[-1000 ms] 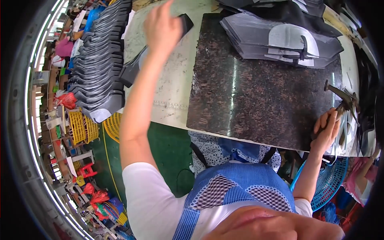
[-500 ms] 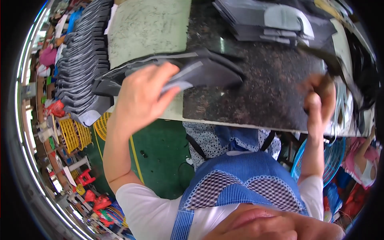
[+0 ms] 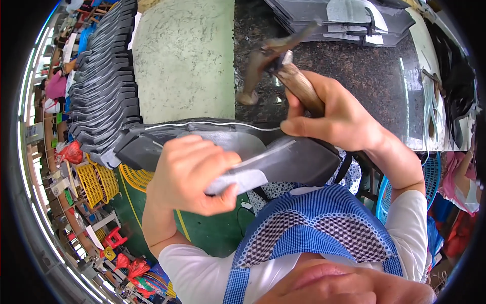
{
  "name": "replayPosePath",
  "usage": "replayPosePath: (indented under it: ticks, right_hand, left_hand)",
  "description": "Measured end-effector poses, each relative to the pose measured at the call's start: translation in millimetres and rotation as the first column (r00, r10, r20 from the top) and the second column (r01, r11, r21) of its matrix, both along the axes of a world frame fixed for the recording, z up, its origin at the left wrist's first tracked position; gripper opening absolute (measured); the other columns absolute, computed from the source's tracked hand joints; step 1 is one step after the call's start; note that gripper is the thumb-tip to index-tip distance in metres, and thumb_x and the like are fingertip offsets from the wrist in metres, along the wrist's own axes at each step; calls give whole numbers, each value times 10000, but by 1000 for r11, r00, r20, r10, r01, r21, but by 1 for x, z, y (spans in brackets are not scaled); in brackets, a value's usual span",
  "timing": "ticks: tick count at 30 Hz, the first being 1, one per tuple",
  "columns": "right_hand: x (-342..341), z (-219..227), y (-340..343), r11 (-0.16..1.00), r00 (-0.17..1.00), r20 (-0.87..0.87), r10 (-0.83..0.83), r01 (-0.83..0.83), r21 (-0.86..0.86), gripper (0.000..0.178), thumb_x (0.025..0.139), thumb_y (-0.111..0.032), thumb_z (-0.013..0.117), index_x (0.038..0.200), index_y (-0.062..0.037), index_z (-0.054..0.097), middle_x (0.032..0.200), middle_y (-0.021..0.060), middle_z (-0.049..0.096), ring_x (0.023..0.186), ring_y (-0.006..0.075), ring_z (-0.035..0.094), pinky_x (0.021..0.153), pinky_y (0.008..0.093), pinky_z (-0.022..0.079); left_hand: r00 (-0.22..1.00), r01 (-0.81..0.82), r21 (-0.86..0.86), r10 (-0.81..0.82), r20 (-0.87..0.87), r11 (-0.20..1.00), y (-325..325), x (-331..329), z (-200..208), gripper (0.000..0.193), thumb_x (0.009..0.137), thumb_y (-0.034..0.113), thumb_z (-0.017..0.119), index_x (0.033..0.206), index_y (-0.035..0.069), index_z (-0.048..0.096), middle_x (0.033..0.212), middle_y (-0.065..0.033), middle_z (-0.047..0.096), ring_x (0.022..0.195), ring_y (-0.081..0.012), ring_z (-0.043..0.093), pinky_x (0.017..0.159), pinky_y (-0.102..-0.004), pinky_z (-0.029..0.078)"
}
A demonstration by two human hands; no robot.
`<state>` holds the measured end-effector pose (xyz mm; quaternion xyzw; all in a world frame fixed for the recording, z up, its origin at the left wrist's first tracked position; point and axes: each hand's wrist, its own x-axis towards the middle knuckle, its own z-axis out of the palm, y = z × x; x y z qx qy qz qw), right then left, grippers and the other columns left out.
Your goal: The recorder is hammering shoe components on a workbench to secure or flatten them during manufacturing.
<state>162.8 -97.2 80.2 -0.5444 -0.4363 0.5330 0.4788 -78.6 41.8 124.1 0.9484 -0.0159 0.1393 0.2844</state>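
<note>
My left hand (image 3: 195, 175) is closed on a curved, folded piece (image 3: 301, 164) of dark grey, leather-like material. It is held at the table's front edge, with a pale grey patch under my fingers and a thin white line along its far edge. Closed around the wooden handle of a hammer (image 3: 298, 86), my right hand (image 3: 339, 116) is just beyond the piece's right half. The hammer's dark metal head is up and to the left, over the seam between the table's pale and dark surfaces. My right thumb is close to the piece's far edge; contact cannot be made out.
Many similar dark pieces stand in an overlapping row (image 3: 104, 86) on the left. A stack of dark pieces with pale patches (image 3: 349, 23) lies at the far right. Pale strips (image 3: 430, 111) hang by the right edge. A blue basket (image 3: 433, 177) and yellow baskets (image 3: 96, 182) stand below.
My right hand has come in from the right with the hammer, now over the table's middle. My left hand has brought the dark piece nearer to me.
</note>
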Motion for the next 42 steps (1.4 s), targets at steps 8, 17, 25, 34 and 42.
replayPosePath:
  ticks: [8,17,25,34,42]
  right_hand:
    - [52,-24,-101,883,856,299,-423,463,-77,319,786,24,736,986,-50,500,797,-6,547,731,73,526,679,224,443]
    - [69,-22,-138,802,799,262,-541,585,-126,394,720,4,820,960,-62,513,798,7,598,742,71,555,688,217,461]
    - [82,-17,-142,900,881,246,-403,431,-70,420,729,-43,849,980,-47,512,846,48,657,811,106,632,744,261,513]
    - [84,-45,-125,836,786,288,-546,531,136,307,804,-110,817,959,-28,565,862,42,674,803,93,625,744,257,506]
    - [85,-19,-163,870,574,689,-443,462,173,202,912,-75,692,1083,-4,612,678,121,621,580,251,642,524,334,460]
  left_hand:
    - [985,-158,212,140,100,964,32,-25,14,345,662,332,731,824,40,642,701,-43,587,630,-217,583,560,-326,431]
    - [994,-109,97,106,32,989,61,120,-41,350,865,229,754,1170,72,685,1164,-112,672,1070,-299,647,920,-369,517]
    - [891,128,-71,-147,-429,989,-40,165,-44,302,886,309,730,857,54,571,747,-117,661,629,-262,628,606,-351,495]
    - [909,-2,-525,-217,-355,851,-61,195,-82,181,910,127,700,1017,-6,642,829,-44,631,685,-110,572,653,-282,471]
    - [983,-32,-357,-35,-180,933,-65,215,-105,201,811,85,765,993,26,704,792,-66,623,672,-189,634,612,-317,507]
